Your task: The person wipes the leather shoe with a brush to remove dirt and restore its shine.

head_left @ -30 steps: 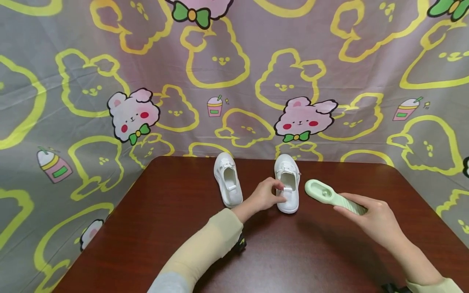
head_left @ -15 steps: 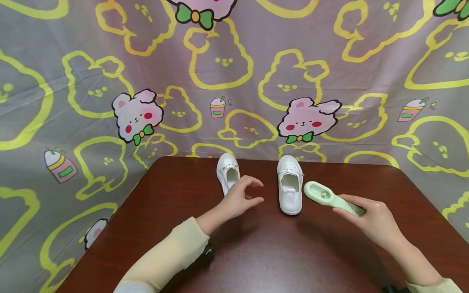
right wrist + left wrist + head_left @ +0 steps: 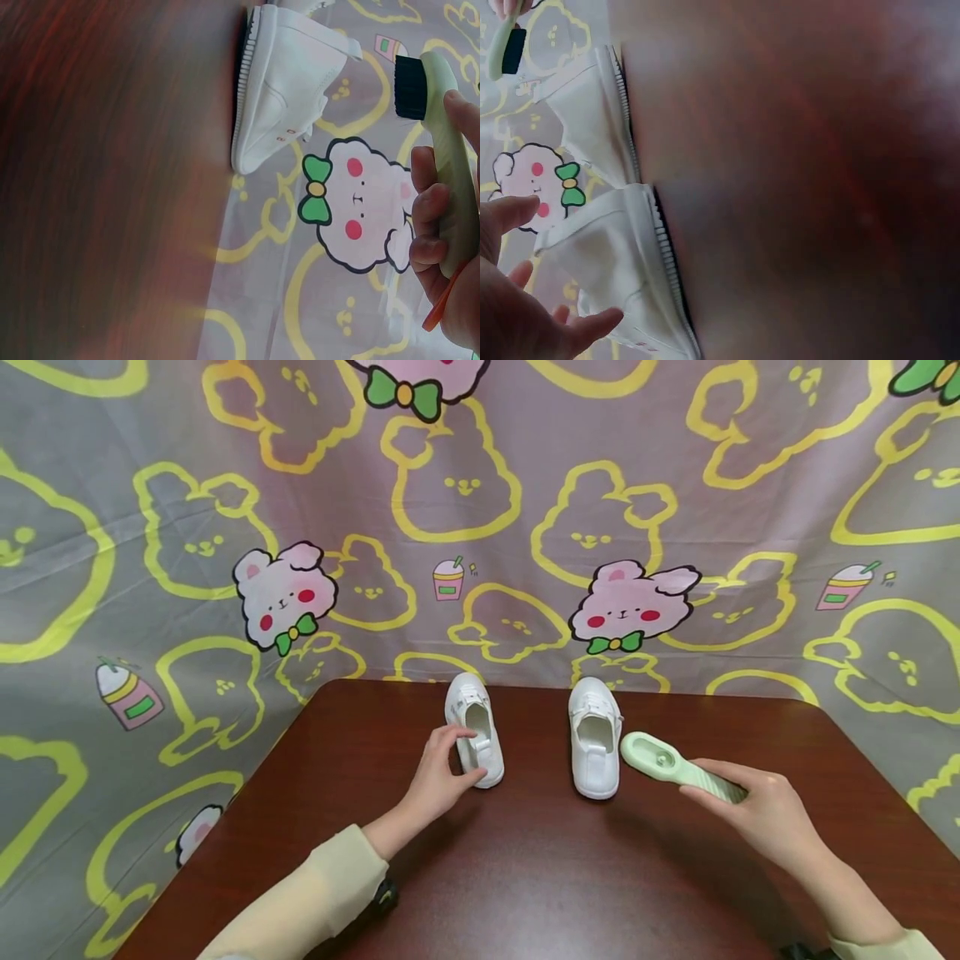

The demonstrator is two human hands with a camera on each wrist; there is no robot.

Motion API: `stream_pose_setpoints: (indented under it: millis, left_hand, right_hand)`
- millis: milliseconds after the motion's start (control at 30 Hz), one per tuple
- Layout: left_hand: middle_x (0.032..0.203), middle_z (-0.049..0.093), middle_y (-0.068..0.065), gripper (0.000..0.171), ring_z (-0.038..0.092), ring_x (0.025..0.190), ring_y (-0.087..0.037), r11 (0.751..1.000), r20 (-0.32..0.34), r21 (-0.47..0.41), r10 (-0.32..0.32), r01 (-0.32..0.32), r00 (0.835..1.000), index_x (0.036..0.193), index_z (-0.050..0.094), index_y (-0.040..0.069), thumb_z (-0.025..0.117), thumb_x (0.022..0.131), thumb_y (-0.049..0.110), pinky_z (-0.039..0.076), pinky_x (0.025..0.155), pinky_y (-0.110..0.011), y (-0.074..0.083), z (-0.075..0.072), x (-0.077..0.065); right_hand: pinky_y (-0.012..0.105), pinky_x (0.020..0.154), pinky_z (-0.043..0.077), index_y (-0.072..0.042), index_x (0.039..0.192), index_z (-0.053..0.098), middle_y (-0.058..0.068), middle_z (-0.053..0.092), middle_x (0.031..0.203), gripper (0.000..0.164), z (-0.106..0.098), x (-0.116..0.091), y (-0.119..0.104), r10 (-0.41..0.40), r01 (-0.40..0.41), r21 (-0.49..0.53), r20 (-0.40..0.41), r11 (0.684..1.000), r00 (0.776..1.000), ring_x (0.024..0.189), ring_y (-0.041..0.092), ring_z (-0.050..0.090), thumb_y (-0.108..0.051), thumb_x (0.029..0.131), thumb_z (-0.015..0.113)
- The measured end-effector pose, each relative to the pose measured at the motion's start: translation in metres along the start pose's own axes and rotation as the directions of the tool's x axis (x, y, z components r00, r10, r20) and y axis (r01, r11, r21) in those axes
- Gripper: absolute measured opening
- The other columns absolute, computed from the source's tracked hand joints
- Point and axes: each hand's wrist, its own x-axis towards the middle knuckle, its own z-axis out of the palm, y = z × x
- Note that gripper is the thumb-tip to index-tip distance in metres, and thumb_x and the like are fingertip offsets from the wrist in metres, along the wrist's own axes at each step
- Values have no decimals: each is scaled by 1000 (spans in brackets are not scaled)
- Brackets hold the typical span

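Two white shoes stand side by side, toes toward the back: the left shoe (image 3: 491, 767) and the right shoe (image 3: 597, 775). At the heel of the left shoe is my left hand (image 3: 438, 772), its thumb and fingers spread apart with a gap between them. In the left wrist view these fingers overlap the near shoe (image 3: 604, 247). My right hand (image 3: 772, 806) grips the handle of a pale green shoe brush (image 3: 660, 757), right of the right shoe. Black bristles (image 3: 410, 88) show on the brush's underside in the right wrist view.
The shoes are on a dark red-brown table (image 3: 525, 877) with rounded far corners. Behind it hangs a grey curtain (image 3: 480, 543) with cartoon animals. An orange strap (image 3: 442, 300) hangs at the end of the brush handle.
My left hand has moved left, from the right shoe's heel across to the left shoe's heel. The right hand and the brush have stayed almost still.
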Motion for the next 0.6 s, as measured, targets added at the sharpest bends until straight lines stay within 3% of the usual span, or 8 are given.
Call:
stream_pose_setpoints:
  millis: [333, 600]
  left_hand:
    - [122, 46, -22, 45, 49, 115, -39, 997, 72, 33, -76, 74, 994, 111, 59, 4, 82, 73, 3, 40, 97, -49, -8, 4, -3]
    - [128, 39, -25, 63, 53, 109, -39, 986, 147, 114, -136, 120, 980, 119, 51, -2, 84, 66, -2, 45, 91, -45, -4, 17, 1]
  right_hand:
    - [17, 58, 37, -15, 100, 75, -2, 69, 83, 32, -3, 0, -3, -10, 10, -7, 0, 1000, 1000, 66, 4, 51, -20, 70, 88]
    - [17, 59, 37, -15, 100, 75, -2, 69, 82, 33, -5, -2, -2, -13, 13, -2, -15, 1000, 1000, 66, 4, 51, -19, 70, 88]
